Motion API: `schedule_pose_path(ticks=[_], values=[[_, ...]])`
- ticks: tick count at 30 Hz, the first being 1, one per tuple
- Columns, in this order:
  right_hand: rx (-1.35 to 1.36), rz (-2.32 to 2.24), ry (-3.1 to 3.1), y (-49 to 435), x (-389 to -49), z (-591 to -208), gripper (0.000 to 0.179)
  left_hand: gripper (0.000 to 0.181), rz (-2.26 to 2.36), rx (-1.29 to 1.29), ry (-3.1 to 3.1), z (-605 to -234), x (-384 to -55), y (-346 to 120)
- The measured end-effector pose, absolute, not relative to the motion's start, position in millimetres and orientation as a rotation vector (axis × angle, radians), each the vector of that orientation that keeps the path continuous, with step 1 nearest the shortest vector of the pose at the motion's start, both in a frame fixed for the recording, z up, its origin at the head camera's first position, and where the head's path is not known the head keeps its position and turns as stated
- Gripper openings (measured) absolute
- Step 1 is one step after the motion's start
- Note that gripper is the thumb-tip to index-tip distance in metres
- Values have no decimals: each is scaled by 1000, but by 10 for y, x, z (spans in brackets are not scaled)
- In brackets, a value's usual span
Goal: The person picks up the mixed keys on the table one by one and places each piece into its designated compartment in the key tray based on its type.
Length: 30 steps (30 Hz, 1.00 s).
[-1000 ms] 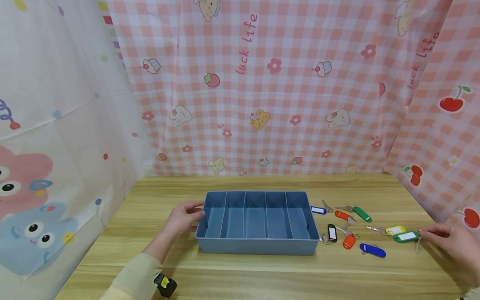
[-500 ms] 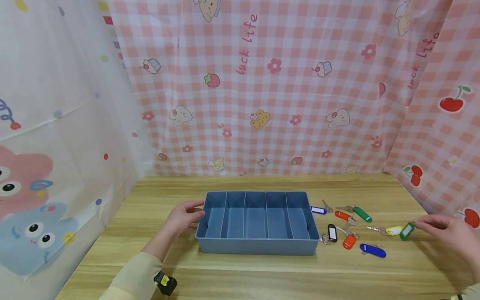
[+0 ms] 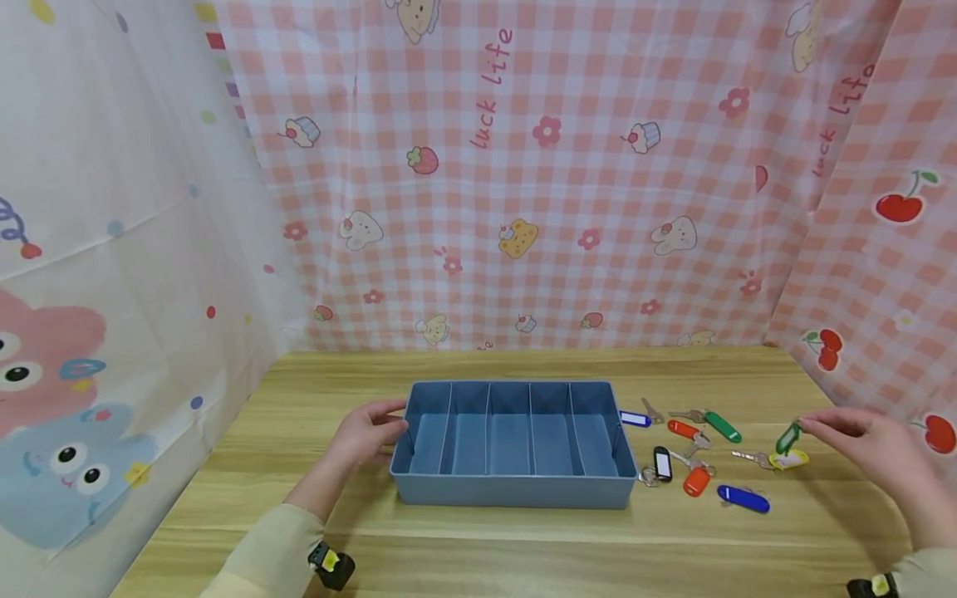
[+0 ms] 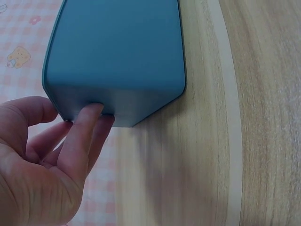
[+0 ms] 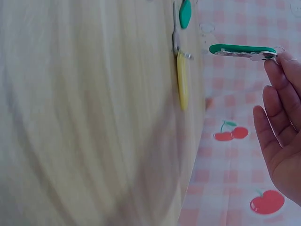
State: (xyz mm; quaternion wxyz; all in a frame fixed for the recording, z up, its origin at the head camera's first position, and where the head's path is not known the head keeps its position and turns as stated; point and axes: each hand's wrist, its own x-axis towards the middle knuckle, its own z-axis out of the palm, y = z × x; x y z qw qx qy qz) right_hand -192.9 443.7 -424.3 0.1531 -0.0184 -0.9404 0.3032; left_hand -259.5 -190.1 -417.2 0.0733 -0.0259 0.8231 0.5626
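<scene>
A blue-grey tray [image 3: 513,492] with several side-by-side compartments lies on the wooden table. At its left end, my left hand [image 3: 368,433] rests fingertips against the outer wall; the left wrist view shows those fingers [image 4: 84,136] touching it. Between thumb and fingertips, my right hand [image 3: 871,448] pinches a green key tag [image 3: 787,438] by its ring, above the table. In the right wrist view, its key [image 5: 240,54] lies along the green tag. Just below it, a yellow-tagged key [image 3: 788,459] lies on the table.
Right of the tray lie more tagged keys: a green tag [image 3: 723,427], an upper red tag [image 3: 683,429], a lower red tag [image 3: 697,482], a black tag [image 3: 662,464], a front blue tag [image 3: 743,499] and a back blue tag [image 3: 635,419]. Patterned cloth [image 3: 478,274] hangs behind.
My right hand has lifted the green-tagged key and carried it left and away from me, over the yellow tag. The tag now hangs tilted. My left hand and the tray have stayed put.
</scene>
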Motion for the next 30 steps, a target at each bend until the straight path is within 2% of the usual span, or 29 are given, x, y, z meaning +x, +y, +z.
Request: schedule_pose_path(ticks=[8, 15, 30], values=[[-53, 915, -2709, 4217, -2005, -4154, 41, 45, 1686, -102, 2479, -4160, -2587, -1879], [6, 1024, -2665, 4071, -2060, -4097, 35, 46, 1694, -107, 2470, -4138, -2579, -1870], [-10, 1134, -2693, 3696, -2215, -4101, 45, 46, 1711, -90, 2444, -4162, -2588, -1901]])
